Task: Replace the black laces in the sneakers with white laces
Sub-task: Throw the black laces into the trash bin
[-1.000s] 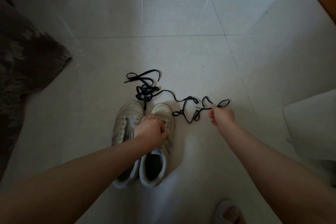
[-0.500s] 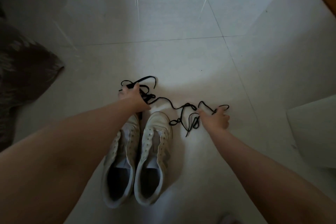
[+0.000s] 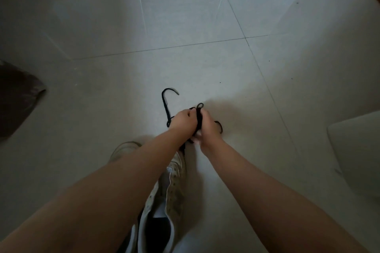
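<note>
Hands (image 3: 194, 123) now bunch black laces (image 3: 199, 118) together

Left hand (image 3: 182, 119) and right hand (image 3: 207, 127) drawn together, black laces (image 3: 198, 117) bunched between them (previously strewn out)

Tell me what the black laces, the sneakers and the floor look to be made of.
Black laces: soft woven cord, matte; they bunch limply between the left hand and right hand. Sneakers: off-white, likely leather or synthetic, with perforated panels and scuffs. Floor: pale glazed tile, with grout lines and streaky reflections.
</note>
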